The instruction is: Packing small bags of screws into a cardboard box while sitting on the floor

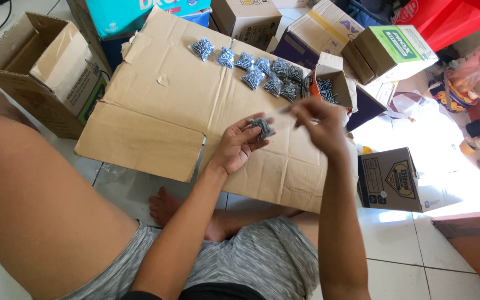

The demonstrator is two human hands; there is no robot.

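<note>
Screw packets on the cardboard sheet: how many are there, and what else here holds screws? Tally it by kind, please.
Screw packets lying on the cardboard sheet: 9
Bunch of screws held in the left hand: 1
Small open box of loose screws: 1
Total: 11

10 clear screw packets (262, 71) (cardboard boxes (389, 179) around)

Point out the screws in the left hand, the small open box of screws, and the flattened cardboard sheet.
screws (262, 128), head view, middle of the handful.
small open box (335, 78), head view, its side flap.
flattened cardboard sheet (162, 100), head view, bare middle.
</note>
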